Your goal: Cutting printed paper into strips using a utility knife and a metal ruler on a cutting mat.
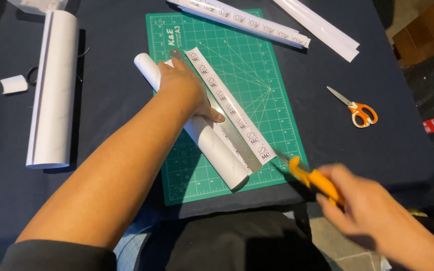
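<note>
So the person is standing at a dark-covered table [106, 100] with a green cutting mat [257, 75] in front of them. Their left hand [184, 85] lies flat, palm down and fingers together, pressing on a metal ruler [237, 143] that runs diagonally across the mat, with the thumb sticking out onto the steel. Tucked just under that hand on its left side is a white paper roll [217, 153], and along the ruler's other edge sits a narrow printed paper strip [232, 108], touching the ruler.

The right hand [372, 211] is curled around an orange utility knife [315, 180], held at the lower right corner of the mat, blade end pointing toward the bottom end of the ruler. It's a bit blurred, so I can't tell if the blade actually touches the paper.

Around that: a bigger white roll [53, 90] off to the left, a small curled paper scrap [13, 84] beside it, more long printed strips [242, 22] at the top, and orange-handled scissors [360, 110] lying well to the right.
</note>
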